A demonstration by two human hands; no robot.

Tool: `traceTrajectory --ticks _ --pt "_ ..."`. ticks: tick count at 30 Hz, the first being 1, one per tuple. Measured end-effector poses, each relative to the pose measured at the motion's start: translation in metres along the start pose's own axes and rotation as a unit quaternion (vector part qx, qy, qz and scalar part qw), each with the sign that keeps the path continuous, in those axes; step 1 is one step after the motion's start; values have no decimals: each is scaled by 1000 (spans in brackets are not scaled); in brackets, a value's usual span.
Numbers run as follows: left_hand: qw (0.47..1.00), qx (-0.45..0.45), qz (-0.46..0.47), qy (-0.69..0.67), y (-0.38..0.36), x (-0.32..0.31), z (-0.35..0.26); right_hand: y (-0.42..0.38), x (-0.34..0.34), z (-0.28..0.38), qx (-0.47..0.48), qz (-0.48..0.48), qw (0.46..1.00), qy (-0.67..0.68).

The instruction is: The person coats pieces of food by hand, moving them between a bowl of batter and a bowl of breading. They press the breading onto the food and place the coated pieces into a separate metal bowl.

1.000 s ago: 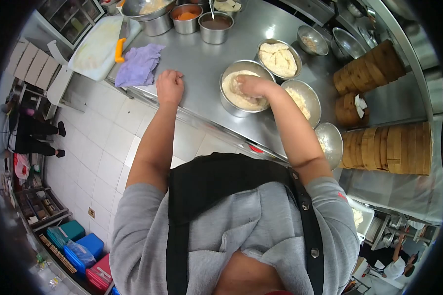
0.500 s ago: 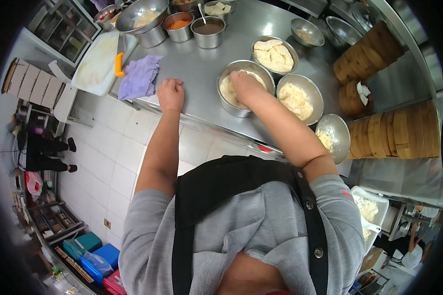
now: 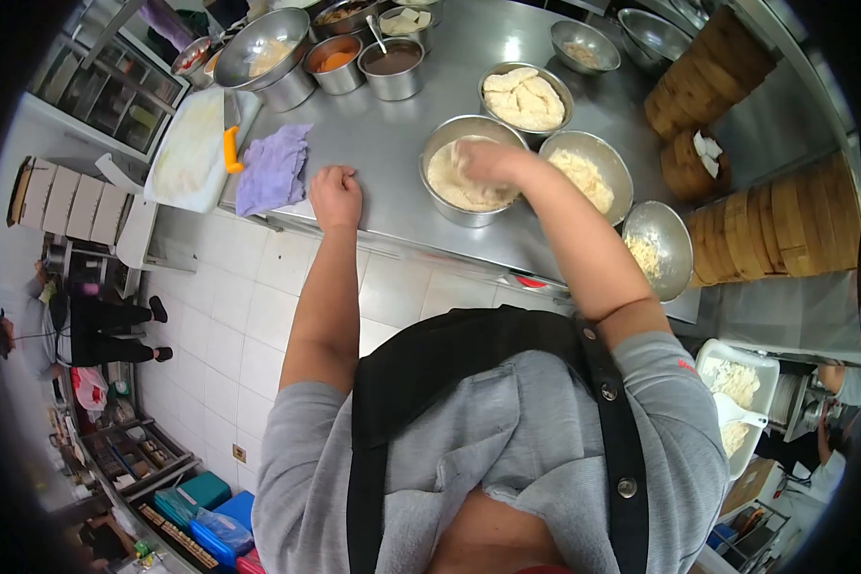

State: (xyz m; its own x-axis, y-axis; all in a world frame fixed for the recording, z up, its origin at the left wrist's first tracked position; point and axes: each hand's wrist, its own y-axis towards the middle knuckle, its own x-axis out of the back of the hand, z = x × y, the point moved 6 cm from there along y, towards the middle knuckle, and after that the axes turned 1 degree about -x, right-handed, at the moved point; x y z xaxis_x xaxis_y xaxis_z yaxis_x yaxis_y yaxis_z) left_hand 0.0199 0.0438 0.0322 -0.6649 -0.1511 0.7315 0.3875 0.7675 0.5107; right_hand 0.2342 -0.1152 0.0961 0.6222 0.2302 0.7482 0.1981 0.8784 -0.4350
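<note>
Right hand, too blurred to judge openness or grip, dips into pale powder in a round silver metal bowl, upright, mouth skyward; left hand, loosely fisted, meets the table.

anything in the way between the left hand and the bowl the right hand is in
Nothing visible: only bare counter lies between the left hand and the bowl. The cloth is on the left hand's other side, away from the bowl.
</note>
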Motion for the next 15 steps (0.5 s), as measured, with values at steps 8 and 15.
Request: traceTrajectory --ticks 8,15 --pt "999 -30 -29 2 0 3 -2 -4 -2 11 -23 23 999 1" --pt "999 -25 -29 1 0 3 -2 -16 -6 23 -43 -37 995 -83"
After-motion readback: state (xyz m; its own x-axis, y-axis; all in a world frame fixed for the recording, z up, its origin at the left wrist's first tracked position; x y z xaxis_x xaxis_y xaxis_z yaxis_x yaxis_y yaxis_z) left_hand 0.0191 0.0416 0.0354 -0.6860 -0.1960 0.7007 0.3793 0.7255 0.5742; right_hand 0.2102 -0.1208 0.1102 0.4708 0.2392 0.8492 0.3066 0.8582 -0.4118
